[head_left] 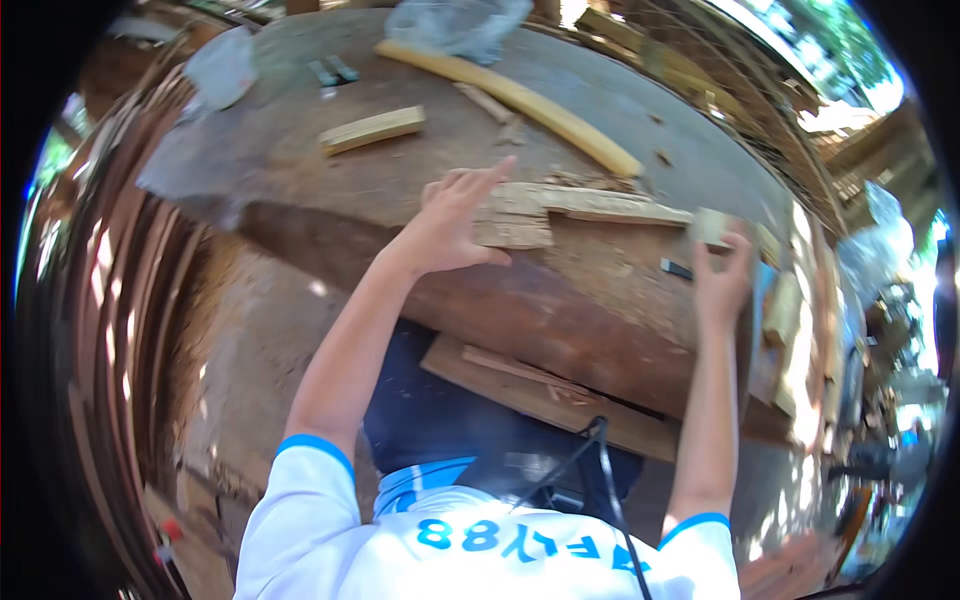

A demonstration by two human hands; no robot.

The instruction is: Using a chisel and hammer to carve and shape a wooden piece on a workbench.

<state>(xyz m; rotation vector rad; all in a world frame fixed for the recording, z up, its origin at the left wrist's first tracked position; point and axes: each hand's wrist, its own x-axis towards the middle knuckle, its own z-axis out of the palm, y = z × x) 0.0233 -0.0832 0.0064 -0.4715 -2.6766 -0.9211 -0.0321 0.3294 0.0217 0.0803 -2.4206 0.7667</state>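
A pale, rough-cut piece of wood (610,206) lies on the worktable, with a broad stepped left end and a long narrow arm reaching right. My left hand (452,222) is at its broad end, fingers spread and thumb apart; whether the palm touches the wood is unclear. At the far right end of the narrow arm, my right hand (724,268) grips a small pale wooden block (710,227) between thumb and fingers. Just left of the right wrist, a short dark flat tool end (676,268) rests on the table.
Behind the carved wood, a long curved yellowish timber (520,100) crosses the brown table (280,120). A short wooden bar (373,130) lies at the left. Clear plastic bags (455,25) sit along the far edge. Wood chips (585,181) are scattered about.
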